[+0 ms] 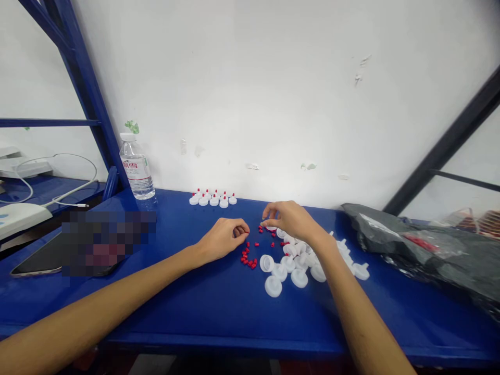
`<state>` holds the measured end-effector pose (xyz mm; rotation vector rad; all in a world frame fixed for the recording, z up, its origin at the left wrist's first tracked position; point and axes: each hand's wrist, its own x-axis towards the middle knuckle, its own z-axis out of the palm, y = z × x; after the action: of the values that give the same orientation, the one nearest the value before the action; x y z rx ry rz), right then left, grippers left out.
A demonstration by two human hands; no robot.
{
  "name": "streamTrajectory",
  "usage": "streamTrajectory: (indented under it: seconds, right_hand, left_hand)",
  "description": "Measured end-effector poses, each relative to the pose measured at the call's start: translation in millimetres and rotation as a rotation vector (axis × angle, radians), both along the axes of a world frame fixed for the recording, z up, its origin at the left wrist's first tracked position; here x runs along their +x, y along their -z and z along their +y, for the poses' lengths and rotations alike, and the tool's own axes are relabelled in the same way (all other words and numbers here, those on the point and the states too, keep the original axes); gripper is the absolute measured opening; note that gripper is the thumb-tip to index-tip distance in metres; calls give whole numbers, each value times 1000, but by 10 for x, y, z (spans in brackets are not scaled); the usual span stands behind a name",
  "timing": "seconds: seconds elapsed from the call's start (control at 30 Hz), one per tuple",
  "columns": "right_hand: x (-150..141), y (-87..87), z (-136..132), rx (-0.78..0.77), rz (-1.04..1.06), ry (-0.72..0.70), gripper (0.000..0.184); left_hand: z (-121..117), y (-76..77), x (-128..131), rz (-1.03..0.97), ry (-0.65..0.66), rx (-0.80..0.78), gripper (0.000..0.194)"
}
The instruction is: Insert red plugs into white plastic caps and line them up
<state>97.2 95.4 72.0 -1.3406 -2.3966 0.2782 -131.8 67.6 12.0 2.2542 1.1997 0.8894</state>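
My left hand (224, 237) rests on the blue table (203, 307) with its fingers curled inward; what they hold is hidden. My right hand (287, 219) pinches a white cap with a red piece at its fingertips. Small red plugs (250, 259) lie scattered between the two hands. A heap of white plastic caps (291, 265) lies under and beside my right wrist. At the back, near the wall, stands a row of several white caps with red plugs fitted (213, 199).
A water bottle (136, 167) stands at the back left by a blue frame post (91, 99). A dark phone or tablet (42, 258) lies at the left, partly blurred. A black plastic bag (422, 245) lies at the right. A white cable (58, 195) runs on the left shelf.
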Motion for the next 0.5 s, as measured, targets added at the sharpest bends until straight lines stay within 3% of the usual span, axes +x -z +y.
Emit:
streamTrajectory:
  seconds: [0.23, 0.5]
  right_hand:
    - [-68, -60, -61, -91, 335, -209, 29]
    - [-96, -7, -9, -186, 422, -253, 38]
  left_hand:
    - [97, 47, -34, -373, -18, -277, 27]
    - [47, -41, -34, -550, 5, -490, 40]
